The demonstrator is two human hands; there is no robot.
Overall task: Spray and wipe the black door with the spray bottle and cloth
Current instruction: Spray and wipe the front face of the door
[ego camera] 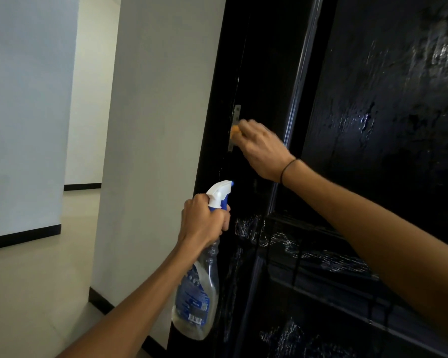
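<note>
The left hand [201, 220] gripped the neck of the bottle [196, 288], which hung roughly upright, tilted slightly, its nozzle pointing right toward the door [373, 125]. The right hand [260, 148] clutched the orange cloth [235, 131] against the door's edge, on the metal plate [235, 120].

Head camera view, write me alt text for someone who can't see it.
A right hand presses an orange cloth against the metal plate on a glossy black door's edge. The left hand grips a spray bottle just below, nozzle towards the door, beside a white wall.
</note>
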